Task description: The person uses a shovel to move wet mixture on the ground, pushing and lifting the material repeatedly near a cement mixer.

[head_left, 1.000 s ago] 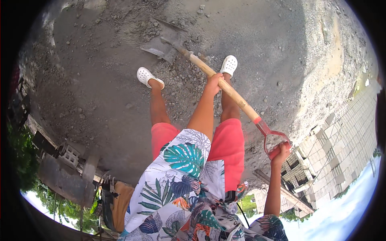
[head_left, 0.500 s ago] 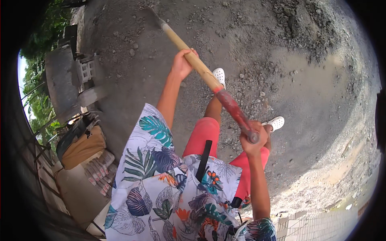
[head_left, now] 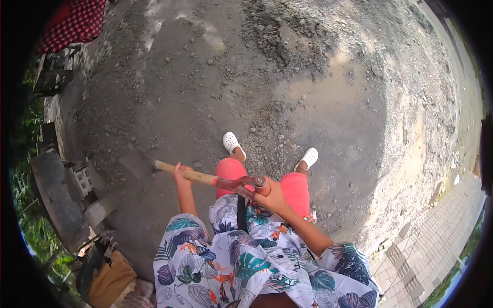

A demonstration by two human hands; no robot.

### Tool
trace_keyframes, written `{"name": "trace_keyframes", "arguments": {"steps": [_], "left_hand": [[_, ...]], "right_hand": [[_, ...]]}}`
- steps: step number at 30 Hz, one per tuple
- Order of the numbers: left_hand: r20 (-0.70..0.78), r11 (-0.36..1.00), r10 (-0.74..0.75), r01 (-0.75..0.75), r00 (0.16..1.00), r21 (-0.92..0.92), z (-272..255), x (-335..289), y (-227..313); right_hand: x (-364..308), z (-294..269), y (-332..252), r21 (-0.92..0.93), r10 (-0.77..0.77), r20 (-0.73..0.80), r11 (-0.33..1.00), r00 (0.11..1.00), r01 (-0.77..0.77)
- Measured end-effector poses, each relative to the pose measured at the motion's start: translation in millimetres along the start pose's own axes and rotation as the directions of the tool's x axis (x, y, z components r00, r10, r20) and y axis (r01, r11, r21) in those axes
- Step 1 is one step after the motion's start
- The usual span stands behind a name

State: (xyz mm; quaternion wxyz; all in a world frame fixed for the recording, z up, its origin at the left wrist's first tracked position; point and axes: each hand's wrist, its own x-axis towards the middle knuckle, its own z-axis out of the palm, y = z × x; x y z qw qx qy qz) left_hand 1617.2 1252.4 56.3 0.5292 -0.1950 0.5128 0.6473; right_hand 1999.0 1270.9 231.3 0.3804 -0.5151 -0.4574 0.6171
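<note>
A shovel (head_left: 201, 177) with a pale wooden shaft and a worn red metal grip lies across the front of my body, its shaft almost level in the picture. Its flat grey blade (head_left: 137, 163) points to the left, low over the gravelly ground; whether it touches is hard to tell. Around the wooden shaft near the blade end, my left hand (head_left: 182, 173) is closed. At the other end, in front of my waist, my right hand (head_left: 273, 196) is closed round the red grip. No material can be made out on the blade.
Grey gravel ground (head_left: 205, 102) spreads ahead, with a rough rubble mound (head_left: 287, 43) and a muddy wet patch (head_left: 328, 84). Left stand a hollow concrete block (head_left: 83, 180), a dark board (head_left: 57, 192) and a brown sack (head_left: 112, 280). Paving (head_left: 436, 231) lies right, a red checked cloth (head_left: 77, 25) far left.
The shovel has swung from pointing far ahead to pointing left, its blade nearer to me. Both hands have drawn in toward my body, still holding it. The view has shifted too.
</note>
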Motion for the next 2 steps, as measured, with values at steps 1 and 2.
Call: {"name": "trace_keyframes", "arguments": {"steps": [1,2], "left_hand": [[0.047,0.994,-0.069,0.065,0.996,0.085,-16.1,13.3,-39.6],[0.113,0.982,-0.103,0.084,0.988,0.167,22.2,28.3,-25.2]], "right_hand": [[-10.5,-26.4,5.5,-0.111,0.104,0.022,0.989,0.994,-0.101],[-19.1,-31.0,1.4,-0.17,0.21,0.071,0.966,0.975,-0.196]]}}
